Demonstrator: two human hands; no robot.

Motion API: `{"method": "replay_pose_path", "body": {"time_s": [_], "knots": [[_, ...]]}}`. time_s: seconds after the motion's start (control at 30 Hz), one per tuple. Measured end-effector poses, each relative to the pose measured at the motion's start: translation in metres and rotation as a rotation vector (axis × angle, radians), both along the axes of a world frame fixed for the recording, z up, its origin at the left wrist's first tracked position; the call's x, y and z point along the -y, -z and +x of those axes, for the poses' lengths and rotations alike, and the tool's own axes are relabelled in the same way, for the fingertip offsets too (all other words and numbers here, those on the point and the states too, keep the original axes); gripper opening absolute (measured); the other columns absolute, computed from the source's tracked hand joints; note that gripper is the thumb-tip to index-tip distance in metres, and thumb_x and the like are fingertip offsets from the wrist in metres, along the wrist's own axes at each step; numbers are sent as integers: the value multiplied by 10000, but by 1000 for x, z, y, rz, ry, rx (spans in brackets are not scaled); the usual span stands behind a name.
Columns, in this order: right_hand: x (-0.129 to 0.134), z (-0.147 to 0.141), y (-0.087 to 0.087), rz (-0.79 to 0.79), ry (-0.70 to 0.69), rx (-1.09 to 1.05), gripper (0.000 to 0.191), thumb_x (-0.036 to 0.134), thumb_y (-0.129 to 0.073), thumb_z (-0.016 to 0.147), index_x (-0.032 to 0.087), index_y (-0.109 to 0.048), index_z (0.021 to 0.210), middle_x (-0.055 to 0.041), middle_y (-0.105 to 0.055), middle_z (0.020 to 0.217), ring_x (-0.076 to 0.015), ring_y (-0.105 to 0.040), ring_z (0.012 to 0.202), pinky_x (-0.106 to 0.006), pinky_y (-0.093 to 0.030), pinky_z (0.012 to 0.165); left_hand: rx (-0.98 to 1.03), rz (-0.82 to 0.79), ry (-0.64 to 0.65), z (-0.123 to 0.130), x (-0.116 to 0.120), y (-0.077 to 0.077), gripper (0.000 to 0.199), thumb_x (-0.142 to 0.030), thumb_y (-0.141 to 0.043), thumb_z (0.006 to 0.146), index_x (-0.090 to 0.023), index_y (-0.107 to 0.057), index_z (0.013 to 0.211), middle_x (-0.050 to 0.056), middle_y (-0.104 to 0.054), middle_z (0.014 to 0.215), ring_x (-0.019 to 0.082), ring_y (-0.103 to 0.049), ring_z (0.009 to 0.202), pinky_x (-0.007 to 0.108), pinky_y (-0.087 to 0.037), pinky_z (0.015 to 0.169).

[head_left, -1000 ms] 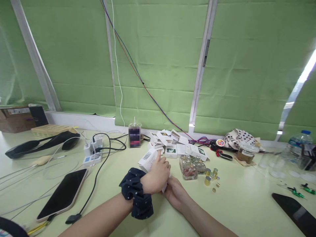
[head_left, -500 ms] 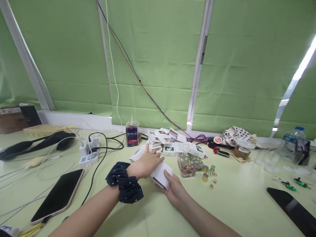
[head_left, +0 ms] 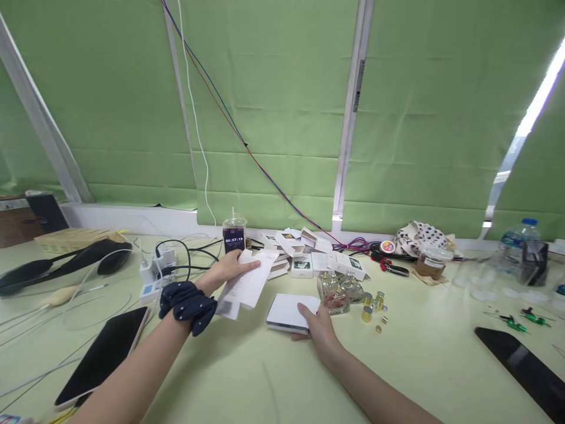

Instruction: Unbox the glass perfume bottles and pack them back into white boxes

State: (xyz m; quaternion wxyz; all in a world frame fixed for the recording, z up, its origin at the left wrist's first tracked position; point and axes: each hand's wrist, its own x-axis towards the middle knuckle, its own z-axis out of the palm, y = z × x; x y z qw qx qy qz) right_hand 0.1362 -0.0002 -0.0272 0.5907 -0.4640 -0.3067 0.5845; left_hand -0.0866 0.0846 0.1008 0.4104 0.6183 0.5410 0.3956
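My left hand (head_left: 227,268), with a dark dotted scrunchie (head_left: 188,305) at the wrist, grips a flattened white carton (head_left: 249,284) with printing on it. The thumb lies on the carton's upper face. To the right, my right hand (head_left: 323,334) holds a white box (head_left: 289,312) by its right end, thumb on top. Its dark lower edge faces me. Behind the hands lies a heap of small white cartons (head_left: 302,265), some with flaps raised. Several glass bottles (head_left: 338,300) stand just beyond my right hand, with gold caps (head_left: 366,314) beside them.
A phone showing a timer (head_left: 233,240) leans on a lidded cup. A power strip (head_left: 152,288) with cables and a dark tablet (head_left: 103,356) lie left. Red-handled pliers (head_left: 394,268), a food tub (head_left: 431,262), a water bottle (head_left: 521,244) and a black phone (head_left: 521,371) are right.
My hands have moved apart. The left has gone left and lifted a flattened white carton off the table; the right has turned the white box flatter and stays near the bottles.
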Motion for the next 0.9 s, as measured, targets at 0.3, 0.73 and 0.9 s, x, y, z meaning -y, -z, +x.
{"method": "replay_pose_path", "body": {"time_s": [0.3,0.73,0.9], "knots": [[-14,10,18,142,83,199,370,379,-734,608,162,-642,894,-85,-717,868,-265,-647,889,-341,-526,714,468,-260,-75,27,2,52,354,-325,-789,658,-92,-651,886,136,-738,783,237,-694,676,325,-563,635],[-14,6,11,79,77,264,412,347,-687,618,132,-578,953,-138,-700,1002,-285,-639,970,-378,-487,853,923,-231,-113,60,-48,6,277,-91,-485,873,-55,-540,1142,87,-708,707,163,-694,574,224,-591,546],[-13,4,9,94,81,281,369,316,-651,646,141,-542,953,-141,-694,1003,-280,-642,963,-385,-481,870,934,-266,-13,71,-76,-8,350,-25,-381,877,9,-503,1203,112,-705,709,163,-688,536,205,-590,507]]}}
